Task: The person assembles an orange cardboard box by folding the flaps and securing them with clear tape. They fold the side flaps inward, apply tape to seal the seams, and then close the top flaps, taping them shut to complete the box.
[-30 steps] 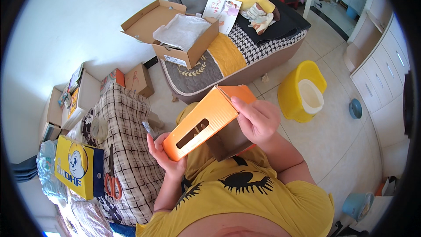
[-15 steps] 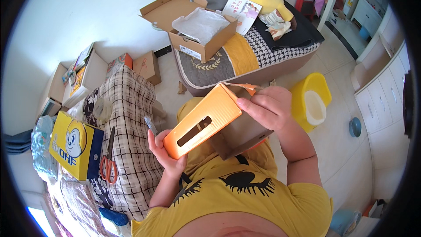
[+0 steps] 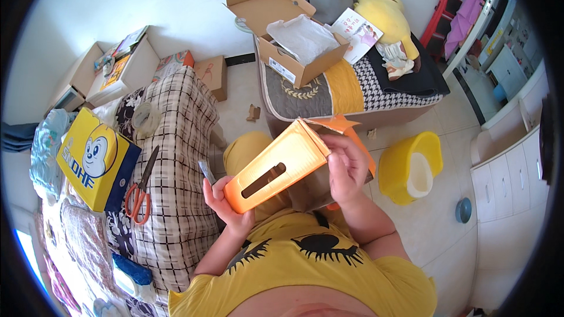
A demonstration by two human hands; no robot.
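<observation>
An orange cardboard box (image 3: 296, 158) with a long slot cut in one side is held tilted over my lap. My left hand (image 3: 234, 206) is closed round its lower left end. A thin grey-blue piece (image 3: 207, 171) sticks up by those fingers, too small to name. At the upper right edge my right hand (image 3: 348, 171) pinches the cardboard, its fingers partly behind the rim. Beyond it a torn orange flap (image 3: 346, 126) stands out from the box. The box's dark inside shows only in part.
On the checked cloth (image 3: 185, 158) at left lie orange-handled scissors (image 3: 138, 199), a roll of clear tape (image 3: 145, 118) and a yellow-and-blue box (image 3: 97, 161). An opened brown carton (image 3: 311, 67) sits on a low bed ahead. A yellow potty (image 3: 405, 170) stands right, near a blue bowl (image 3: 463, 210).
The orange flap is bent farther out from the box, to the right. My right hand has moved slightly left and turned more upright. The whole view has shifted.
</observation>
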